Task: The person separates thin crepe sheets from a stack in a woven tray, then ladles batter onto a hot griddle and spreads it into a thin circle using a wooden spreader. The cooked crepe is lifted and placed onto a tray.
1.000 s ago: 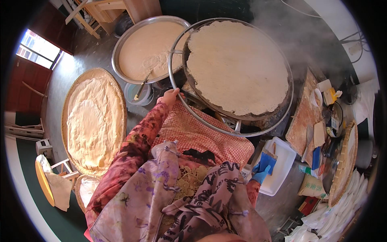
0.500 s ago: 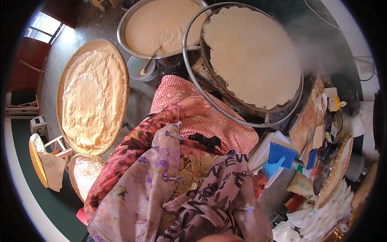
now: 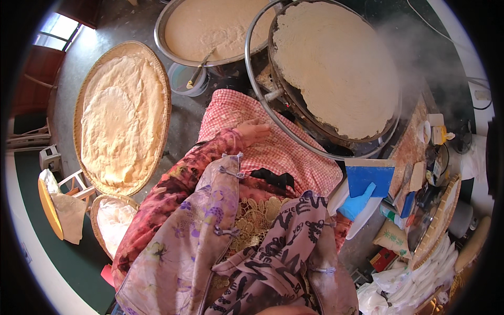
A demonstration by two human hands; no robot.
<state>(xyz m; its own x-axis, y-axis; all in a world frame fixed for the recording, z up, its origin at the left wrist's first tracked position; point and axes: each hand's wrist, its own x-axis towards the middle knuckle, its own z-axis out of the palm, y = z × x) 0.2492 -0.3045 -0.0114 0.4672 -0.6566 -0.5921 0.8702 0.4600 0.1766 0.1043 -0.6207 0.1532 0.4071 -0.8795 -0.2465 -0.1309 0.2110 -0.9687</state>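
Note:
My left hand (image 3: 254, 131) is bare and lies flat on the red-and-white checked cloth (image 3: 231, 113) over my lap, its fingers loosely stretched out. My right hand (image 3: 358, 201), in a light blue glove, grips a flat, blue rectangular scraper (image 3: 370, 181). It is beside my right leg, over a white container whose edge shows below the glove. Just beyond lies a large round griddle (image 3: 286, 86), and a thin pale sheet of batter (image 3: 338, 71) covers most of it. Steam drifts off its right side. A round metal rail (image 3: 252, 86) encircles the griddle.
At far left of the griddle stands a wide metal basin (image 3: 167, 39) of batter. A brush (image 3: 195, 76) lies across a clear bucket (image 3: 178, 84). Flat sheets fill a woven tray (image 3: 79, 113) on the left. Boards and small containers crowd the right, above white plastic bags (image 3: 415, 281).
The blue scraper has risen slightly, and its far edge now lies nearly level near the rail. My left hand stays on the cloth. The whole view has shifted a little.

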